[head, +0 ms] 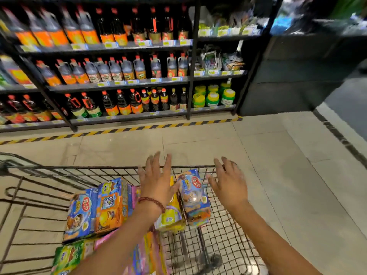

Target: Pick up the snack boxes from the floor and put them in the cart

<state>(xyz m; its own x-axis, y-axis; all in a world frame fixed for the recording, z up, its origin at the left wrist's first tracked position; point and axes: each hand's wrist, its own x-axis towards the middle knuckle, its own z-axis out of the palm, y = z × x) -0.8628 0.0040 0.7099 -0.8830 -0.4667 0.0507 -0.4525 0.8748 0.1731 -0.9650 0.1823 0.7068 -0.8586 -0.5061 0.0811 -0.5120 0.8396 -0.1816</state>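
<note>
A black wire cart (pixel 83 171) fills the lower half of the head view. Several snack boxes lie inside it: a blue box (pixel 79 213) and an orange box (pixel 110 209) at the left, a green one (pixel 67 257) near the bottom. Between my hands a blue snack box (pixel 193 197) stands tilted on a yellow box (pixel 170 219) near the cart's far wall. My left hand (pixel 156 181), with a bead bracelet on the wrist, hovers open just left of it. My right hand (pixel 228 183) is open just right of it. Neither hand grips a box.
Shelves of dark sauce bottles (pixel 119 76) and green jars (pixel 212 96) stand ahead, behind a yellow-black floor stripe (pixel 139 129). Beige tiled floor (pixel 278 155) spreads to the right of the cart. A dark counter (pixel 297 76) stands at the back right.
</note>
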